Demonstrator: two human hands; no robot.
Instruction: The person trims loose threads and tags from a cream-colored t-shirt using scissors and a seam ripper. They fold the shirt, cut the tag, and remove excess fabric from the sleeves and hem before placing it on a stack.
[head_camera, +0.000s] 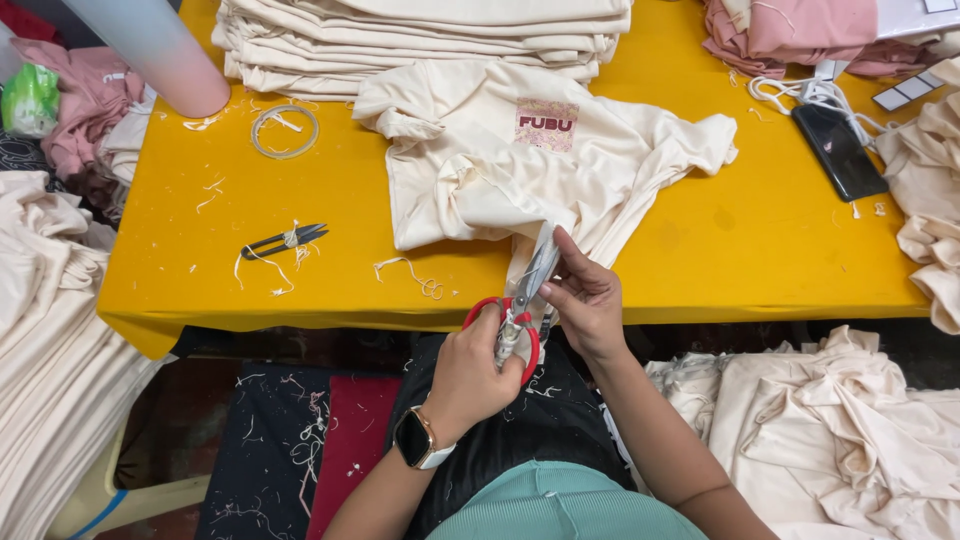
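Note:
A cream T-shirt (480, 160) with a pink printed patch lies crumpled on the yellow table (760, 250). One corner of it hangs over the front edge. My left hand (470, 375), with a smartwatch on the wrist, grips red-handled scissors (520, 305) whose blades point up at that hanging corner. My right hand (585, 295) pinches the cloth beside the blades.
A stack of folded cream shirts (420, 40) sits at the back. Small black thread snips (285, 240), a tape ring (285, 132) and thread scraps lie on the left. A black phone (838, 150) with white cable is at right. Cream garment piles (830, 440) flank both sides.

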